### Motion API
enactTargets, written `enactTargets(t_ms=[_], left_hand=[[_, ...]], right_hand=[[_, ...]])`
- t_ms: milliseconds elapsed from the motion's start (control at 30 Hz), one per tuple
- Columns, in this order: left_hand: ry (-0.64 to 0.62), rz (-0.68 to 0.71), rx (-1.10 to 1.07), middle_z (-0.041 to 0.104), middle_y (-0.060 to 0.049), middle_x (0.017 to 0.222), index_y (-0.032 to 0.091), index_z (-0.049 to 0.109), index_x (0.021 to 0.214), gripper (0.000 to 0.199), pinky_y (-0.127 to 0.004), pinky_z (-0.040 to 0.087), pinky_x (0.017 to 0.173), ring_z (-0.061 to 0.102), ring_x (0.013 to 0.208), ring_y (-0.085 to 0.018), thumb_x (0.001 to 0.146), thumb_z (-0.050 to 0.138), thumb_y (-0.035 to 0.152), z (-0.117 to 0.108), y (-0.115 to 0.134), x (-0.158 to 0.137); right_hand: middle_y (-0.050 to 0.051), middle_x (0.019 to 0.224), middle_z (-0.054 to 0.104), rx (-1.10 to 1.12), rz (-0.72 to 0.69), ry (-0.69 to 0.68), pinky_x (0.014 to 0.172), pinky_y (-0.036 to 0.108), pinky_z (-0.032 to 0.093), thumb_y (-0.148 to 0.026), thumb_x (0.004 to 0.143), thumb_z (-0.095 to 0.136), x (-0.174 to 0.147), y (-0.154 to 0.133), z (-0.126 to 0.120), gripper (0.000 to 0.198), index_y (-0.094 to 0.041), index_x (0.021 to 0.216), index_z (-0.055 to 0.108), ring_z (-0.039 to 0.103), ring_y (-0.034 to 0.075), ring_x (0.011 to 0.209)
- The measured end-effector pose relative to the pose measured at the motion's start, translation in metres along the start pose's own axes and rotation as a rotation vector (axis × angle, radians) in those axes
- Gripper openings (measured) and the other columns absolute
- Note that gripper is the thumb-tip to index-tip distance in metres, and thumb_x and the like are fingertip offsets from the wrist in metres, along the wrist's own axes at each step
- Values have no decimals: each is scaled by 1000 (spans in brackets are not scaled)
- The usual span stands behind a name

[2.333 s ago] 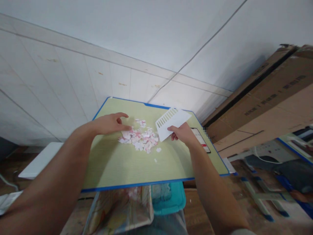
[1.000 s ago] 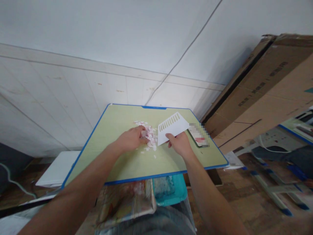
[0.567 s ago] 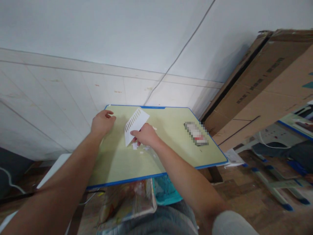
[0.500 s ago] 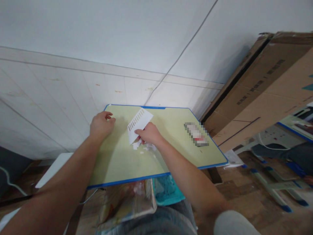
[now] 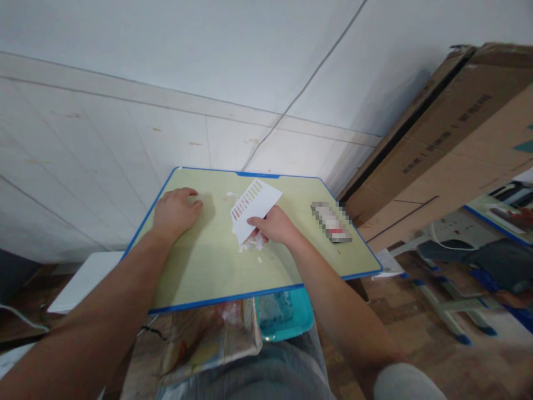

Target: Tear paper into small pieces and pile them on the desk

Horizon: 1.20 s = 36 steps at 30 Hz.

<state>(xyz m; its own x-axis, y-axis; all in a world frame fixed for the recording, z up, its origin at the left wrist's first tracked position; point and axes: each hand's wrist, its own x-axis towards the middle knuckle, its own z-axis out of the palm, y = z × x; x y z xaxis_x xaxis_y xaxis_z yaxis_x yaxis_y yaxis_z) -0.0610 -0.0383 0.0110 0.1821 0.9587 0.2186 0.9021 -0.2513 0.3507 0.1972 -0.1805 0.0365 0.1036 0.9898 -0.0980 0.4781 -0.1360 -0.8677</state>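
Observation:
My right hand (image 5: 277, 225) pinches a white card (image 5: 260, 203) by its lower right edge, thumb on top. The card has a row of narrow rectangular slots and is tilted above the desk. Small white paper scraps (image 5: 259, 241) lie beneath and around the card and the right fingers; part of them is hidden. On the left side of the yellow-green desktop (image 5: 200, 278) rests my left hand (image 5: 177, 211), loosely curved, with a gap between thumb and forefinger and nothing in it.
A pixelated phone-like object (image 5: 331, 222) lies on the desk's right side. Below the front edge are a turquoise tub (image 5: 297, 322) and an open box (image 5: 208, 344) lined with plastic. Large cardboard boxes (image 5: 437, 144) lean on the right. A cable runs down the wall.
My right hand has moved the card to the right across the desk, uncovering a few scraps behind it. My left hand lies lower against the desktop, still empty.

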Motion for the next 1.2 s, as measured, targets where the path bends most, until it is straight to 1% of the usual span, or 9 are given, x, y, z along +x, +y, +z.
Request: enactTargets(t_ms=[100, 233, 433, 500, 633, 733, 800, 1033, 1200], left_hand=[[-6, 0, -1, 80, -19, 155, 20, 81, 143, 57, -52, 52, 134, 69, 153, -42, 95, 60, 41, 0, -2, 0], [18, -2, -22, 82, -19, 152, 20, 83, 141, 56, -54, 54, 132, 70, 151, -43, 92, 62, 36, 4, -5, 1], [12, 25, -18, 79, -24, 155, 15, 83, 144, 56, -52, 51, 134, 69, 154, -43, 102, 54, 35, 12, -12, 4], [0, 44, -16, 79, -25, 156, 13, 82, 145, 56, -54, 50, 134, 68, 155, -43, 103, 52, 35, 13, -15, 6], [24, 43, -7, 80, -23, 153, 18, 83, 144, 54, -58, 52, 133, 70, 152, -45, 100, 57, 36, 14, -16, 12], [36, 41, 1, 82, -21, 152, 21, 85, 142, 52, -63, 54, 132, 71, 150, -47, 100, 60, 36, 14, -15, 15], [33, 44, 8, 82, -22, 152, 19, 85, 142, 52, -64, 54, 131, 71, 150, -48, 102, 57, 37, 15, -15, 16], [51, 39, 17, 83, -21, 151, 19, 87, 141, 54, -65, 55, 128, 72, 148, -48, 104, 54, 40, 13, -12, 11], [-40, 75, 56, 80, -22, 155, 11, 83, 147, 57, -60, 53, 131, 70, 149, -44, 107, 50, 37, 1, 6, 1]], right_hand=[[8, 73, 85, -38, -13, 72, 49, 21, 52, -12, 103, 73, 24, -9, -11, 27, -17, 76, 77, 66, 14, 48], [10, 89, 91, -70, -39, 82, 59, 25, 61, -22, 106, 74, 49, -32, 7, 19, -17, 92, 87, 78, 19, 60], [17, 99, 94, -158, 7, 143, 84, 28, 68, -20, 103, 79, 67, -40, 24, 13, -15, 94, 87, 91, 30, 101], [15, 97, 93, -163, 13, 161, 80, 26, 67, -17, 105, 74, 58, -34, 15, 18, -16, 90, 86, 90, 27, 97], [9, 84, 90, -87, -12, 104, 54, 23, 58, -27, 111, 71, 18, -18, 3, 27, -18, 90, 83, 75, 17, 55], [3, 73, 85, 115, -65, -75, 44, 21, 51, -20, 104, 77, -6, -7, 5, 13, -19, 92, 82, 64, 13, 44], [1, 65, 80, 161, -36, -91, 40, 21, 47, -15, 96, 79, -14, 1, 3, 10, -20, 88, 80, 61, 13, 41], [8, 70, 83, 384, -167, 305, 48, 29, 56, -50, 90, 87, -53, 25, -27, 33, -22, 78, 75, 69, 18, 48], [6, 66, 80, 413, -101, 440, 52, 34, 59, -50, 96, 85, -100, 55, -16, 32, -24, 81, 76, 70, 21, 50]])
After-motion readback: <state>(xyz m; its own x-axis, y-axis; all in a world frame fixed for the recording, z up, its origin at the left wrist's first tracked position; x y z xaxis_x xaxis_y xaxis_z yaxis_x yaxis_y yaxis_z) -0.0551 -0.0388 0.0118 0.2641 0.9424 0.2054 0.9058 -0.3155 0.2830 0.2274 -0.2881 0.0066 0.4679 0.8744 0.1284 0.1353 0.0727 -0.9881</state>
